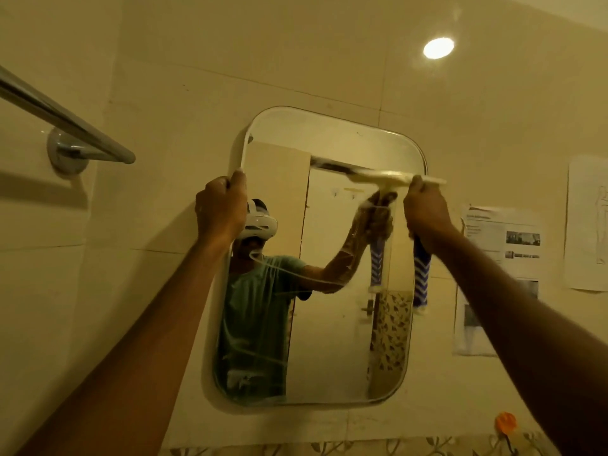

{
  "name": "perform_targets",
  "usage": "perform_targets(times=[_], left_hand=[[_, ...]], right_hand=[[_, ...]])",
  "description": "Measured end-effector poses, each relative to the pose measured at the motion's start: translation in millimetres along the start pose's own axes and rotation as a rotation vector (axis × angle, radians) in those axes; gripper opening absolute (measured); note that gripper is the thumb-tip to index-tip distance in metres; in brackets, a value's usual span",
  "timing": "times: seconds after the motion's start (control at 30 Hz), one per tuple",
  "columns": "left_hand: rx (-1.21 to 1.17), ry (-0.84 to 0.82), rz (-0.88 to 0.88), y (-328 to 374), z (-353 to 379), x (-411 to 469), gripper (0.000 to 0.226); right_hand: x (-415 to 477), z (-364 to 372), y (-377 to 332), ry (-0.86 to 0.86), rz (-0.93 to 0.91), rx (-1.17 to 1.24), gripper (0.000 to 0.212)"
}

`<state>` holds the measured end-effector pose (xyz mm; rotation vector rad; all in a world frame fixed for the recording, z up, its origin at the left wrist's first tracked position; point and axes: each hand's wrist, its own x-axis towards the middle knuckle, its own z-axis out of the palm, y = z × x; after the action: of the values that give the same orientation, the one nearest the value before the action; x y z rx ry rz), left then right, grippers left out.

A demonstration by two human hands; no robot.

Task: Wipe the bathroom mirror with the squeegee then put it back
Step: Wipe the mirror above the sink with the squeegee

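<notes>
Head view, your right hand (427, 215) grasping the squeegee (391, 177) by its handle, blade high on the mirror (332, 324), tip past its right edge, your left hand (220, 209) gripping the upper left edge, open glass below.

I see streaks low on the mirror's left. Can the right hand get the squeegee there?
Probably yes: the right hand holds the squeegee up top, the left hand grips the mirror only at its upper left edge, nothing covers the streaks.
</notes>
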<state>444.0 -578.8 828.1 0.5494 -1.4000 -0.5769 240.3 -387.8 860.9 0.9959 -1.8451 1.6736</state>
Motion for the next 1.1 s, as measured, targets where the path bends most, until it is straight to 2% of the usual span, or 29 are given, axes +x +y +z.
perform_targets(times=[0.17,0.27,0.4,0.47,0.6,0.77,0.9,1.0,1.1], left_hand=[[0.02,-0.047,0.028,0.1,-4.9,1.6,0.055],[0.004,-0.058,0.023,0.9,-6.2,2.3,0.055],[-0.017,-0.102,-0.021,5.9,-10.9,0.3,0.052],[-0.061,-0.135,-0.062,4.1,-16.8,0.1,0.05],[-0.328,-0.234,-0.223,-5.1,-27.2,2.6,0.036],[-0.451,-0.279,-0.251,-6.0,-30.2,0.6,0.023],[-0.463,-0.278,-0.241,-3.9,-29.9,-4.4,0.023],[-0.436,-0.24,-0.225,-2.5,-25.4,-6.3,0.028],[-0.332,-0.171,-0.199,-1.1,-18.2,-9.1,0.035]], right_hand=[[30.8,9.7,-30.8,0.018,-0.055,0.051,0.038],[8.8,19.7,-3.9,-0.011,-0.095,0.1,0.043],[-22.9,24.8,34.8,-0.037,0.016,0.065,0.046],[-25.7,18.2,35.6,-0.044,0.014,0.028,0.047],[-49.6,12.0,22.7,-0.035,-0.311,-0.122,0.047],[-118.7,42.9,5.3,-0.473,-0.613,-0.525,0.031],[-135.0,92.4,7.9,-0.477,-0.888,-0.656,0.054],[-132.2,115.3,11.9,-0.464,-0.93,-0.717,0.059],[-126.3,116.9,21.0,-0.465,-0.89,-0.688,0.056]])
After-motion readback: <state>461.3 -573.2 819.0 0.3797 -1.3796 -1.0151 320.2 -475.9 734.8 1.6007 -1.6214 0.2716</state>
